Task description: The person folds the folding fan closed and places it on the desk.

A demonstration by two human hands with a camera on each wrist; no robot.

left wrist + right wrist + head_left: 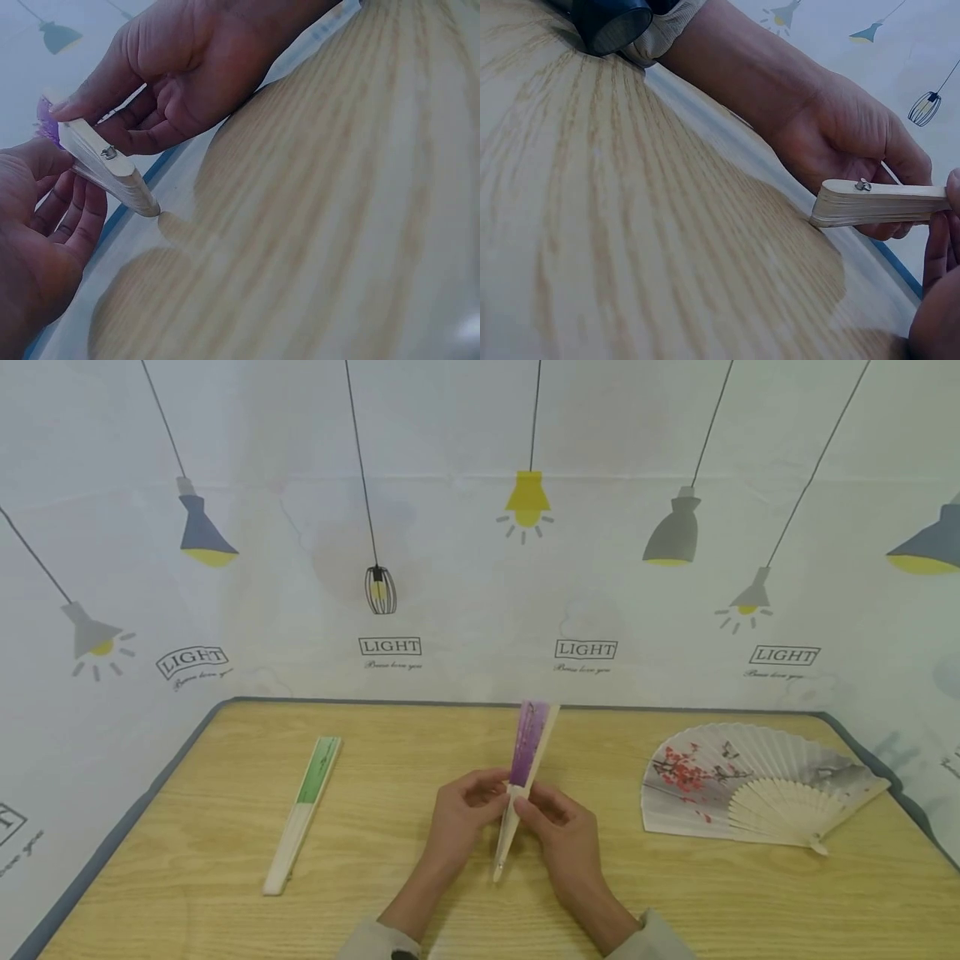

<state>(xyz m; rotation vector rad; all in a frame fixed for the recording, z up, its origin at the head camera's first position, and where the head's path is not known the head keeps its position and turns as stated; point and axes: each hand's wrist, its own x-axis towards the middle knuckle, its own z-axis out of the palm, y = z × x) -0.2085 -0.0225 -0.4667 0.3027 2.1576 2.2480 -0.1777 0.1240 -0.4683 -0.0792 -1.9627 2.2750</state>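
Fan with purple top [529, 747] is clamped in the fingers of our left hand [457, 821] and right hand [567, 837]; we've got it above the table [390, 760], between green fan [303, 814] and white fan [716, 781].

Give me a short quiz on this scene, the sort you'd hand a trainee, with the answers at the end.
1. Multiple choice: which colour shows on the held fan, between the left hand and the right hand?
A) blue
B) purple
C) green
2. True or false: the green fan lies spread wide on the table.
3. Fill the gap: the white fan lies to the person's ___ of the held fan.

Key:
1. B, purple.
2. False; it lies folded.
3. Right.
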